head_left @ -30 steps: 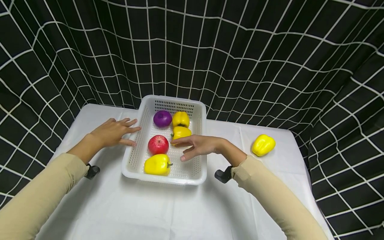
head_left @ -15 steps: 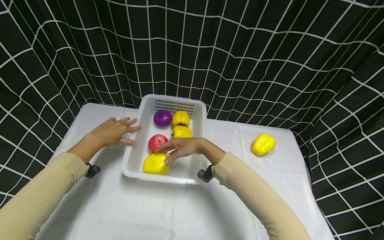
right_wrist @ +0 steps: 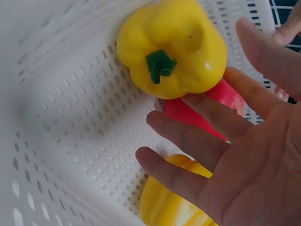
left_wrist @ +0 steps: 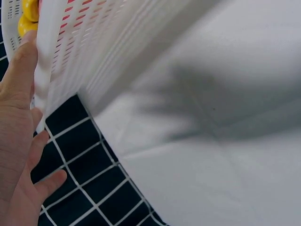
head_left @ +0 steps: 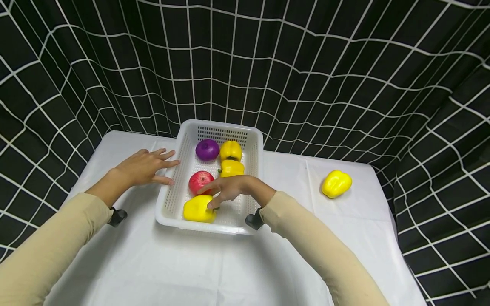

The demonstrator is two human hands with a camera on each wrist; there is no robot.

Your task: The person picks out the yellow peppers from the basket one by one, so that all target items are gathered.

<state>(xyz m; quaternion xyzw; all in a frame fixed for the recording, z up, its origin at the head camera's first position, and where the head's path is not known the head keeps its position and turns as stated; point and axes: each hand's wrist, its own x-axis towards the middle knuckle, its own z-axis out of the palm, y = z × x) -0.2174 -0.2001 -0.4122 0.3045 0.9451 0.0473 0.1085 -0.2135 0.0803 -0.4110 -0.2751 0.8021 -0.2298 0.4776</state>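
My right hand [head_left: 231,187] is inside the white plastic basket [head_left: 208,227], fingers spread and fairly straight. Its fingertips are right beside the near yellow bell pepper [head_left: 196,209] and overlap the red pomegranate [head_left: 198,180]. In the right wrist view, the pepper [right_wrist: 174,44] shows its green stem, with the thumb off to one side and fingertips at its lower edge; part of the pomegranate [right_wrist: 188,113] is hidden behind the fingers. At the basket's left rim, my left hand [head_left: 139,168] lies with spread fingers; in the left wrist view, its thumb [left_wrist: 23,61] reaches over the rim.
Deeper in the basket are a purple onion [head_left: 207,150] and two more yellow bell peppers, one at the back [head_left: 231,150] and one before it [head_left: 232,168]. Another yellow bell pepper [head_left: 336,184] lies on the white tablecloth [head_left: 160,263] to the right. A black gridded curtain [head_left: 245,63] surrounds the table.
My right hand has moved left and nearer to me within the basket, from beside the middle pepper to the near pepper, which shifted slightly. My left hand has stayed put.
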